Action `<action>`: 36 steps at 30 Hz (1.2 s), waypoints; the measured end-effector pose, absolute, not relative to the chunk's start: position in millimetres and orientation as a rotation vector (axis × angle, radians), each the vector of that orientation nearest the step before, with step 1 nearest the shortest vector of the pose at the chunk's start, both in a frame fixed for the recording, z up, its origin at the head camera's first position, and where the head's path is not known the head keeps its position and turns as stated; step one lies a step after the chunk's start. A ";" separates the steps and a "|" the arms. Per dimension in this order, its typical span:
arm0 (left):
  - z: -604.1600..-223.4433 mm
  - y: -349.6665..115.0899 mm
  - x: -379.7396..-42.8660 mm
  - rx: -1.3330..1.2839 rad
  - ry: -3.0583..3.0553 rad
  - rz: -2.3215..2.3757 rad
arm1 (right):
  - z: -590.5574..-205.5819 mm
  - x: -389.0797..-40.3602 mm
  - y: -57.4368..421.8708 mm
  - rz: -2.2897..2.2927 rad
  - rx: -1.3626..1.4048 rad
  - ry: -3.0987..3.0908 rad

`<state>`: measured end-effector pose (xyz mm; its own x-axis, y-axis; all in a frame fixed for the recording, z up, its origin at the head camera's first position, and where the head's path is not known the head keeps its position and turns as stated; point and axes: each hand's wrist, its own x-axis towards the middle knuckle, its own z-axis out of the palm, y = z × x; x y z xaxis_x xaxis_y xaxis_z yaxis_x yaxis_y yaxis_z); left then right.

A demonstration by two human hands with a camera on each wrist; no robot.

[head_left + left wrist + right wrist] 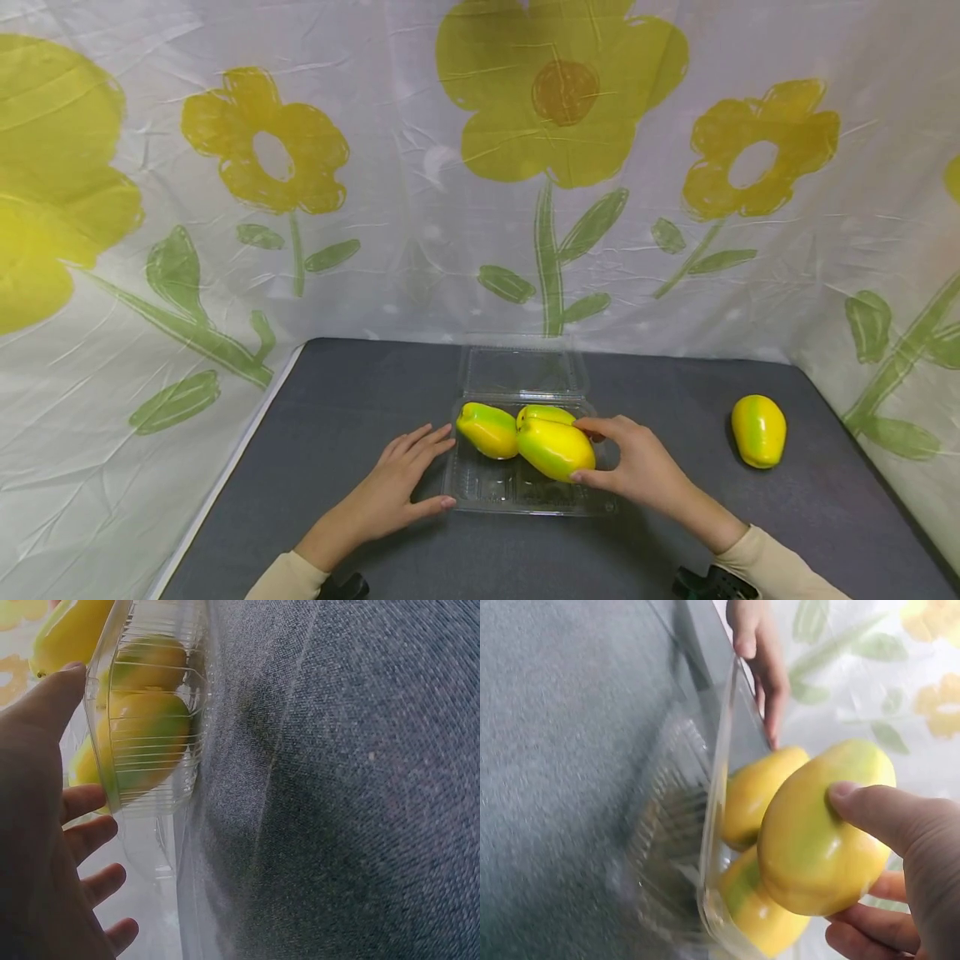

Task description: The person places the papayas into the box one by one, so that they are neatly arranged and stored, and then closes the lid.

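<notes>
A clear plastic clamshell box (525, 509) lies on the dark table with its lid (521, 371) folded back. Two yellow-green mangoes sit in it: one at the left (483, 429), another at the back (546, 412), partly hidden. Above the box's front right part, my right hand (637, 467) pinches a third mango (557, 450) between thumb and fingers; the right wrist view shows this mango (825, 832) raised over the rim. My left hand (401, 483) is at the box's left side, fingers spread and fairly straight. In the left wrist view its thumb (56, 697) is at the rim.
Another mango (759, 432) lies alone on the right side of the table (360, 375). A white cloth with printed yellow flowers (405, 250) hangs behind the table and along both sides.
</notes>
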<state>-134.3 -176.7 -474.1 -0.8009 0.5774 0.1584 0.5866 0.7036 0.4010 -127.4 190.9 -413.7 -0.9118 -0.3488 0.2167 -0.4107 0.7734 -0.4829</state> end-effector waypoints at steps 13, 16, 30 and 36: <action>-475.0 -176.7 -134.7 -0.979 -2.882 -0.707 | -426.0 -126.5 166.8 0.921 0.682 -2.758; -475.3 -176.3 -134.6 -0.974 -2.883 -0.704 | -428.7 -125.9 161.7 0.934 0.684 -2.763; -474.5 -176.5 -134.3 -0.968 -2.884 -0.653 | -437.5 -124.1 142.8 0.934 0.708 -2.771; -475.3 -176.3 -135.4 -0.966 -2.895 -0.662 | -439.8 -125.2 135.4 0.964 0.705 -2.794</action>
